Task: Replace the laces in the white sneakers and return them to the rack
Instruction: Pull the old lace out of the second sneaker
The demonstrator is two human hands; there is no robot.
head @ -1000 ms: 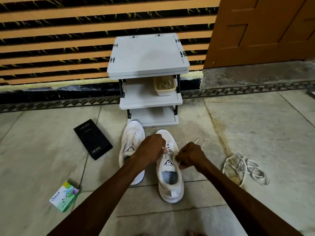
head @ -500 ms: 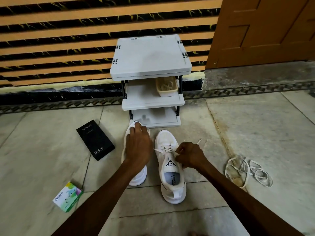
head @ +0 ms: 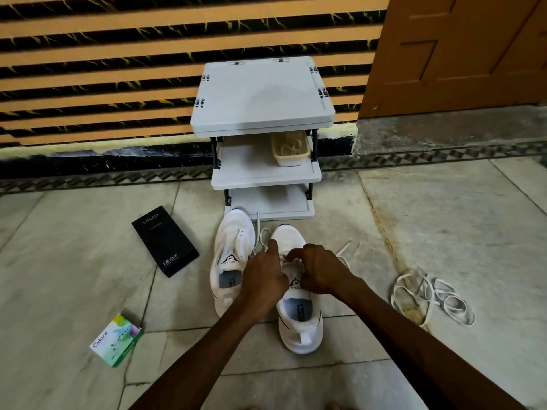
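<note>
Hands close together over the nearer sneaker [head: 299,327], on the floor just before the rack [head: 263,173]. Right hand [head: 321,272] curled, pinching the lace [head: 344,249] at the eyelets; left hand [head: 265,281] index out, grip unclear. Step: lacing. Next, probably: thread the tip through the next eyelet, pull even

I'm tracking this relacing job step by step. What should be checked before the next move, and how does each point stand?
1. Grip: ok, right hand curls on the lace over the near sneaker.
2. Hold of left hand: cannot tell, index finger on the toe, other fingers hidden.
3. Lacing finished: not ok, one lace end lies loose.
4. Lacing of other sneaker: cannot tell.
5. Clearance: ok, old laces lie apart on the floor.
</note>
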